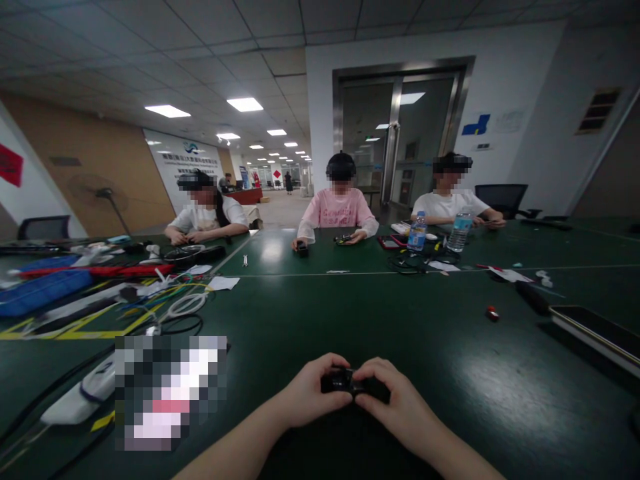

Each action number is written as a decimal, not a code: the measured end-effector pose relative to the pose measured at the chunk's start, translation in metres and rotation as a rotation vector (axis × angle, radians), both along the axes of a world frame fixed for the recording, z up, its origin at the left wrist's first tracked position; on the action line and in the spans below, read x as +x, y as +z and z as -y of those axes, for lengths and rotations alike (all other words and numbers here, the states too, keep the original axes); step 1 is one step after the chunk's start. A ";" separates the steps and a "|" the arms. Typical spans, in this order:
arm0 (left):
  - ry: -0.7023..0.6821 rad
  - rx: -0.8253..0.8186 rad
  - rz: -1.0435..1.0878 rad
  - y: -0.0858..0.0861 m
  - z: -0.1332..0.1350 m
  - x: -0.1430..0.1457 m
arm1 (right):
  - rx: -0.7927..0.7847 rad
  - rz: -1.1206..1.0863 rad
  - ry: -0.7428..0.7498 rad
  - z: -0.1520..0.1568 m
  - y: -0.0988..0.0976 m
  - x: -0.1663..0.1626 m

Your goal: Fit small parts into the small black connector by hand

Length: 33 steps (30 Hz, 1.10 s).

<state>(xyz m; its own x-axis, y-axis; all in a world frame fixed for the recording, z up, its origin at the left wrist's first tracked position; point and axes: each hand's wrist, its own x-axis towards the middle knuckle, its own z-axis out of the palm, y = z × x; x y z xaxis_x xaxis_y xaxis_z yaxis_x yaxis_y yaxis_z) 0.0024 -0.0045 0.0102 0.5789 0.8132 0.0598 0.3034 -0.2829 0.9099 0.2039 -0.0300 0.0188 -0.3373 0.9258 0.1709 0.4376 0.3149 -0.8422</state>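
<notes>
Close in front of me, a small black object (pixel 344 380) is held between both hands, low over the dark green table (pixel 300 313). My left hand (pixel 315 390) pinches its left side with thumb and fingers. On the right side, the thumb and bent fingers of my right hand (pixel 393 393) close on the same object. The fingertips of both hands nearly meet at its middle. Its kind cannot be made out, since the fingers cover much of it and the rest is dark.
At left lie a white power strip (pixel 75 403), tangled cables (pixel 185 307) and a blue bin (pixel 45 290). A small red item (pixel 492 313) and a flat dark device (pixel 600 333) lie at right. Bottles (pixel 417 233) stand farther back. Three people wearing headsets sit across.
</notes>
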 end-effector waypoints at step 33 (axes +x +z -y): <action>0.207 0.342 -0.380 -0.015 -0.006 0.006 | -0.040 0.203 -0.113 -0.020 -0.025 0.006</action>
<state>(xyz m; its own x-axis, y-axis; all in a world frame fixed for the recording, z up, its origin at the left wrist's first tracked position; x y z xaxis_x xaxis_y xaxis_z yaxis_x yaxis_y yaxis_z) 0.0080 0.0017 -0.0045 0.4410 0.8834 0.1584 0.6736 -0.4424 0.5920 0.2103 -0.0100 -0.0061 -0.2548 0.9642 0.0728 0.6302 0.2227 -0.7438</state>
